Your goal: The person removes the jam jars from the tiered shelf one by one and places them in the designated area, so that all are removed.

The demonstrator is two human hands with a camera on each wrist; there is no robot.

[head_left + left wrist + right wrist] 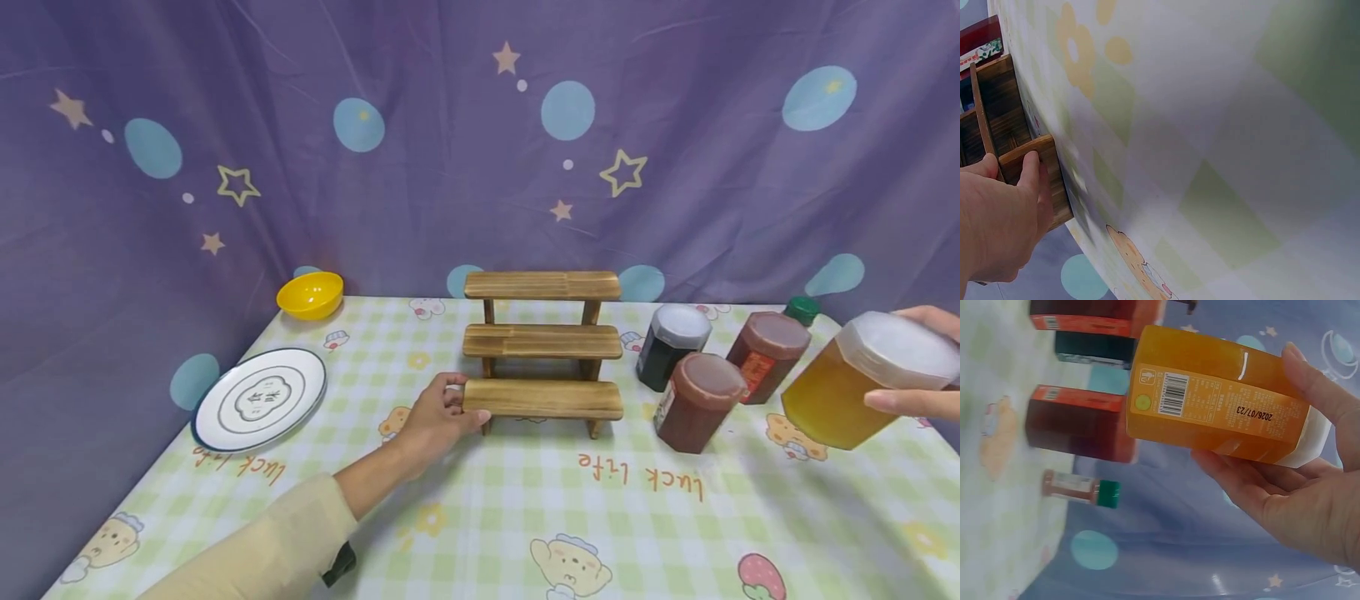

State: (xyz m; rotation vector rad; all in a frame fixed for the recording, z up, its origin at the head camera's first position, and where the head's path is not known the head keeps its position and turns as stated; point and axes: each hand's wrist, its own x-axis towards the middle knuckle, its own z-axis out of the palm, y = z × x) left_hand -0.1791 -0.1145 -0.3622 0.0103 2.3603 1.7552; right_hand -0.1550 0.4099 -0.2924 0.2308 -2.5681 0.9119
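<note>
A three-tier wooden step rack [542, 400] stands on the table. My left hand [438, 421] grips the left end of its lowest step; in the left wrist view the fingers [1034, 172] lie against the rack's side panel. At the right, my right hand [926, 404] holds a jar of amber-yellow contents [828, 400] with a white lid, tilted and raised off the table. The right wrist view shows the thumb and fingers around this jar [1210, 394], its printed label and barcode facing the camera.
Between rack and right hand stand a dark jar [671, 346], two red-brown jars, one nearer [697, 404] and one farther [765, 358], and a small green-capped bottle [1079, 489]. At the left are a white plate [225, 408] and a yellow bowl [311, 297]. A purple curtain [465, 167] hangs behind.
</note>
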